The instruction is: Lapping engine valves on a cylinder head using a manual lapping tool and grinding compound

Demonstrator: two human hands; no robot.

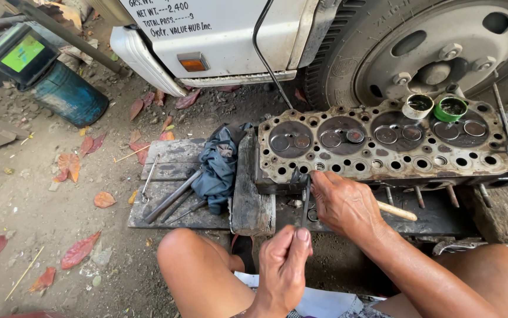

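My right hand (pixel 343 203) sits at the near edge of the cylinder head (pixel 383 144), fingers closed in a narrow grip around a thin dark metal tool (pixel 305 200) that runs down from the head's near-left edge. A wooden handle (pixel 396 211) sticks out to the right from under that hand; can't tell if the hand holds it too. My left hand (pixel 286 259) is nearer, between my knees, fingers curled shut with the thumb pressed on top; can't tell what's pinched inside, if anything.

The cylinder head lies flat, valve side up, on wooden blocks (pixel 252 194), four round chambers in a row. On its far right part stand a white cup (pixel 418 106) and a green cup (pixel 450 109), side by side, both with dark stuff inside.

Left of the head, a wooden pallet (pixel 168 156) on the dirt floor carries a blue-grey rag (pixel 218 165) and some long metal tools (pixel 174 197) just beside the rag.

Far side: a white vehicle body (pixel 224 29) and its wheel (pixel 436 53). Far left, a blue drum (pixel 68 94). Dry red leaves (pixel 80 250) scattered on the ground.
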